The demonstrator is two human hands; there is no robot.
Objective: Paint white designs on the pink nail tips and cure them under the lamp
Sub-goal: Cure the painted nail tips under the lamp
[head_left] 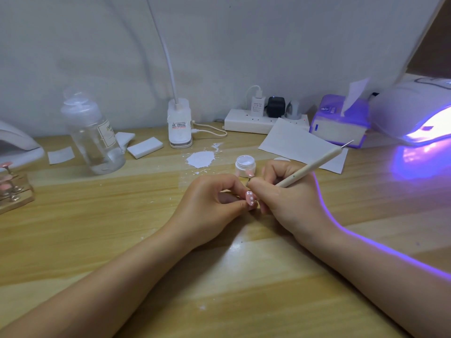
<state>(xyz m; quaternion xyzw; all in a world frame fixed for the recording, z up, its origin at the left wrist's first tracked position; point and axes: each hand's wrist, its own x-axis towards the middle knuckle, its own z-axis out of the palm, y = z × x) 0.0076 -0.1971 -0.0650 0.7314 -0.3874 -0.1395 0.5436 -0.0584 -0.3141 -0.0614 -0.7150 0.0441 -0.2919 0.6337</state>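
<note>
- The left hand (214,203) rests on the wooden table (97,240) with fingers curled, pinching a pink nail tip (251,197) between thumb and fingertips.
- The tip sits at the middle of the table, between the two hands, and carries several white dots.
- The right hand (283,193) grips a dotting pen (314,164) in a writing hold; the pen's shaft slants up and to the right, with a thin metal point at its far end.
- The pen's lower end is hidden behind the fingers just beside the tip, so contact with the tip cannot be told.
- An open jar (245,164) of white paint stands just behind the hands.
- A white paint splat (201,159) marks the table left of the jar.
- The curing lamp (419,115) sits at the far right, lit, casting violet light on the table and along the right forearm.
- A wooden stand (12,189) at the left edge bears more pink tips on small pegs.
- A clear bottle (94,132) stands at the left rear, with white pads (145,147) beside it.
- A desk-lamp base (180,125) sits rear centre, its white neck rising out of view.
- A power strip (263,120) with plugs lies against the wall; a purple tissue box (340,123) and a sheet of paper (295,142) are near it.
</note>
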